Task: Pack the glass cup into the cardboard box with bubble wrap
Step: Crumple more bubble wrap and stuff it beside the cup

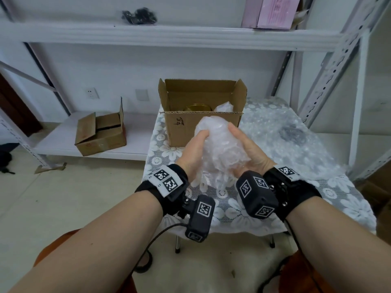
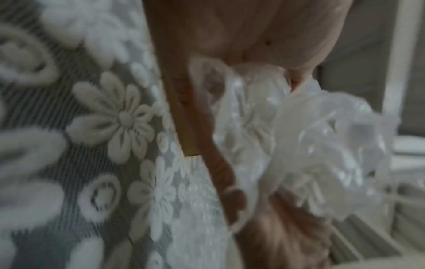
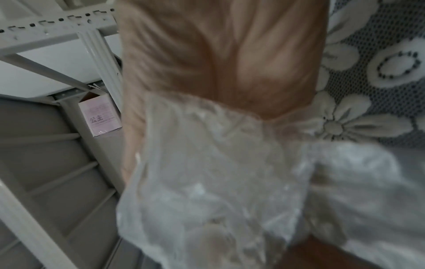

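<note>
Translucent crumpled bubble wrap bundle (image 1: 220, 149), presumably hiding the glass cup, is held above the lace-covered desk (image 1: 330, 187), left hand (image 1: 193, 151) and right hand (image 1: 247, 151) each curled in a grip around it. Wrapping looks done; lowering it into the open brown cardboard box (image 1: 201, 111) remains.

Two cardboard boxes: one open brown cardboard box (image 1: 203, 115) at twelve o'clock on the lace-covered surface (image 1: 338, 199), and one smaller brown cardboard box with loose flaps (image 1: 100, 134) at ten o'clock on the low white shelf (image 1: 135, 132). One pink carton (image 1: 273, 11) at one o'clock on the upper shelf. Two bare hands, the left hand (image 1: 195, 154) and the right hand (image 1: 247, 152). One crumpled clear bubble-wrap bundle (image 1: 220, 149) between them. One flat bubble-wrap sheet (image 1: 275, 132) at two o'clock. Two black wrist cameras.
</note>
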Tool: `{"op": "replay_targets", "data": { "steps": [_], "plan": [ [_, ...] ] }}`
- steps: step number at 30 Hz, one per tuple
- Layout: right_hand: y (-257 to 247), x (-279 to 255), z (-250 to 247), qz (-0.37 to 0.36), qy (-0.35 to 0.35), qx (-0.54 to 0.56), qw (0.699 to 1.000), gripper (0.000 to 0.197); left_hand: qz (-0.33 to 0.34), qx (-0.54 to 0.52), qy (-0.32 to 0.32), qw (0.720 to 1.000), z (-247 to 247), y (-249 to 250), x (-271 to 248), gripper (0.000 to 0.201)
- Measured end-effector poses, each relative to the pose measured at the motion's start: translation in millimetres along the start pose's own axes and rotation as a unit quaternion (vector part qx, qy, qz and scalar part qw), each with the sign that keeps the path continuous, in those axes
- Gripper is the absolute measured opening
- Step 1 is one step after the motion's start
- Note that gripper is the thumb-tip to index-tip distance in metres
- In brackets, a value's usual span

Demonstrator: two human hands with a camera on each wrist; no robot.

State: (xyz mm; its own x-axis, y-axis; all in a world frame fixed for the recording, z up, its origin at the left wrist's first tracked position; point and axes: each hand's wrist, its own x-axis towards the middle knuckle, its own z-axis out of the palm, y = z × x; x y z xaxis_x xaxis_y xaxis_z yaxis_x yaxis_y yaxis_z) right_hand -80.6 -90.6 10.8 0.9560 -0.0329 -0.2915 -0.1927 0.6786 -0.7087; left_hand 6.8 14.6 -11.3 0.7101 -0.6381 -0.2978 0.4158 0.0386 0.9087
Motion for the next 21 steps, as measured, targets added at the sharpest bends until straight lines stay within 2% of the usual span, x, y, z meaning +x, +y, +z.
{"op": "replay_targets", "data": {
  "steps": [2,4,6,7,10,13,14,16,19,21],
  "plan": [
    [-3,-2,6,-0.018,-0.002,0.019,1.0,0.059,0.069,0.153,0.035,0.985,0,8,2,0.051],
    [-8,-4,10,-0.03,0.006,0.013,0.999,0.044,0.155,0.342,0.055,0.925,-7,16,4,0.07],
    [-15,-6,14,-0.033,0.019,-0.001,0.999,0.031,0.221,0.461,0.05,0.858,-10,24,4,0.072],
    [-18,-8,18,-0.036,0.023,-0.008,0.999,0.03,0.24,0.484,0.06,0.84,-12,28,5,0.068],
    [-30,-8,27,-0.063,0.028,-0.035,0.997,0.043,0.299,0.464,0.117,0.825,-16,40,3,0.048],
    [-50,-9,41,-0.117,0.022,-0.064,0.991,0.046,0.441,0.45,0.179,0.755,-21,59,-1,0.03],
    [-59,-9,45,-0.132,0.023,-0.072,0.988,0.047,0.468,0.448,0.198,0.736,-26,65,4,0.026],
    [-78,-4,53,-0.147,0.019,-0.087,0.985,0.052,0.453,0.477,0.209,0.724,-37,76,15,0.024],
    [-100,13,68,-0.158,0.036,-0.157,0.974,0.062,0.33,0.575,0.174,0.729,-53,80,31,0.03],
    [-104,27,80,-0.162,0.07,-0.228,0.958,0.066,0.276,0.611,0.156,0.726,-60,78,38,0.033]
  ]
}}
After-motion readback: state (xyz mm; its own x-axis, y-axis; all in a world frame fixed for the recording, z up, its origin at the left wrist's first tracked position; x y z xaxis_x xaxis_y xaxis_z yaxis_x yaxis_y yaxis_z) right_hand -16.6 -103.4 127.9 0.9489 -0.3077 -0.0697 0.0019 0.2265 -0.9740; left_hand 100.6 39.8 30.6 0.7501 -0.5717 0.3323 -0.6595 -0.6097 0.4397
